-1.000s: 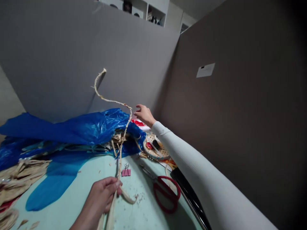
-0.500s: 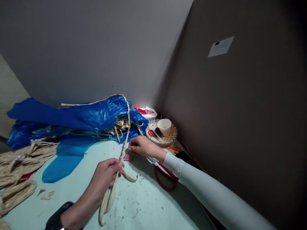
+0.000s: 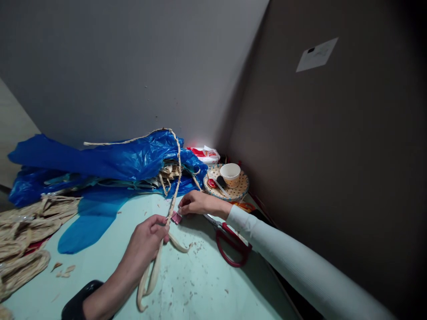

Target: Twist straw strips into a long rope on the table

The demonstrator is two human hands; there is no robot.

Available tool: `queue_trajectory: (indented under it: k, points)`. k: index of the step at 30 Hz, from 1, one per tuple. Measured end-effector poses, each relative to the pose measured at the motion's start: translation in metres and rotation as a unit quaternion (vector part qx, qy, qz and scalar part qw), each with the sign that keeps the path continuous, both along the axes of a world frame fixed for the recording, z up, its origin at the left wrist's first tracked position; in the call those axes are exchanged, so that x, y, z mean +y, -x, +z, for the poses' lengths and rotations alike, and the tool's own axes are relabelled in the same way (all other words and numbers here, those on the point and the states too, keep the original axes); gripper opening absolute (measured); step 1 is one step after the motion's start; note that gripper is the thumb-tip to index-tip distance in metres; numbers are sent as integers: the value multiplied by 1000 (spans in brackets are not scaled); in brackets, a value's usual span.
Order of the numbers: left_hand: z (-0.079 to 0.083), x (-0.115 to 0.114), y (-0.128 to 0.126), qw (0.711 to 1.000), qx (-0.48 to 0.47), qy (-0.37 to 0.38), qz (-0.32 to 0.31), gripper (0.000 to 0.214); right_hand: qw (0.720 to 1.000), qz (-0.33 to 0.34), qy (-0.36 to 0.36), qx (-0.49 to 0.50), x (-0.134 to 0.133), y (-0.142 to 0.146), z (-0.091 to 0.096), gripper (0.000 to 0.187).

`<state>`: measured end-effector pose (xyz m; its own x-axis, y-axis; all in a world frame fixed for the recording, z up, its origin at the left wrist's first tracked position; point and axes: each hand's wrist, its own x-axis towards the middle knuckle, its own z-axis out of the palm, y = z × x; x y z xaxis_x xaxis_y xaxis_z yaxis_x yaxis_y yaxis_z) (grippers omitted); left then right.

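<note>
My left hand [image 3: 146, 242] is closed around a braided straw cord [image 3: 177, 169] and the loose flat strands [image 3: 151, 278] that hang below the fist. The cord rises from that grip and drapes over a blue plastic bag [image 3: 110, 162]. My right hand [image 3: 195, 203], in a white sleeve, pinches a small pink binder clip [image 3: 176, 217] on the pale green table [image 3: 207, 293], right beside the cord.
Red-handled scissors [image 3: 231, 242] lie just right of my right arm. A patterned round tray [image 3: 240, 190] holds a paper cup [image 3: 230, 173] near the corner. Bundles of straw [image 3: 26, 235] are piled at the left. Grey partition walls close off the back and right.
My right hand came down from the raised cord end to the table and took hold of the pink clip. The cord end dropped onto the blue bag. The view tilted down.
</note>
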<state>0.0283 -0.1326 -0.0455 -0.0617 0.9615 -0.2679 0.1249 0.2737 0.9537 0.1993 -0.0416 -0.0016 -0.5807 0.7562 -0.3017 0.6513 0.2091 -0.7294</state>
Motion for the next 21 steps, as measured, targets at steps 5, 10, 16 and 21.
queue_trajectory:
  k: [5, 10, 16, 21]
  points:
    - [7, 1, 4, 998, 54, -25, -15, 30, 998, 35, 42, -7, 13, 0, 6, 12]
    - [9, 8, 10, 993, 100, -54, -14, 29, 996, 69, 51, -40, 26, 7, 13, 15]
    - [3, 19, 12, 986, 143, -85, -28, 28, 995, 80, 32, -49, 29, 9, 14, 12]
    - [3, 25, 8, 972, 207, -96, -54, 24, 996, 70, -20, -43, 25, 3, 8, 16]
